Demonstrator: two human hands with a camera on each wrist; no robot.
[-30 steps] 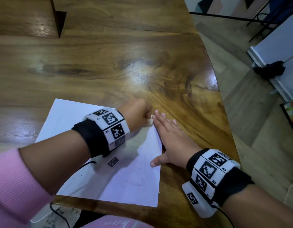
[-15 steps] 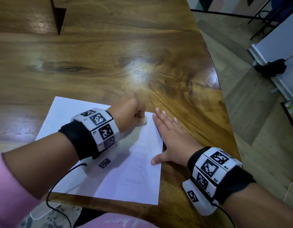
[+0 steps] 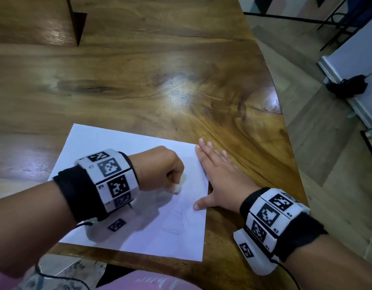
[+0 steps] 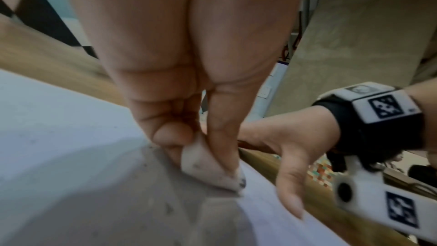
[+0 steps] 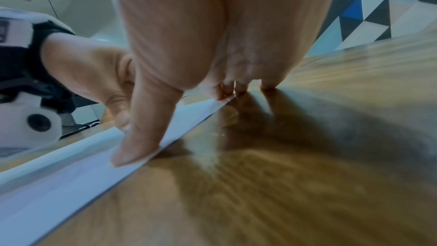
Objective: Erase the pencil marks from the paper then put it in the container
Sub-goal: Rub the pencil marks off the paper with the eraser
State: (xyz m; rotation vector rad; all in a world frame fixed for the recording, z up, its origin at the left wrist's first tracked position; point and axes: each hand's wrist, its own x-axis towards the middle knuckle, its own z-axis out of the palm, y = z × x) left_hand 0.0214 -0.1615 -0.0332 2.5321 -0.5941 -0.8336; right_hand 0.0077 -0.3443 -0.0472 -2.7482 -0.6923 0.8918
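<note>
A white sheet of paper (image 3: 101, 147) lies on the wooden table near its front edge, with faint pencil marks (image 3: 176, 222) in its right half. My left hand (image 3: 160, 170) is a fist over the paper and pinches a smudged white eraser (image 4: 208, 169) whose tip touches the sheet. The eraser (image 3: 177, 188) peeks out below my knuckles in the head view. My right hand (image 3: 218, 181) lies flat with straight fingers along the paper's right edge, thumb (image 5: 134, 149) pressing on the sheet (image 5: 59, 180). No container is in view.
The wooden table (image 3: 160, 80) curves off to the right, where the floor drops away. A dark triangular object (image 3: 77, 24) stands at the back left. A black cable (image 3: 55, 277) hangs below the front edge.
My left hand with the eraser has slid from the paper's top right corner toward me, down over the pencil marks. The right hand has stayed in place.
</note>
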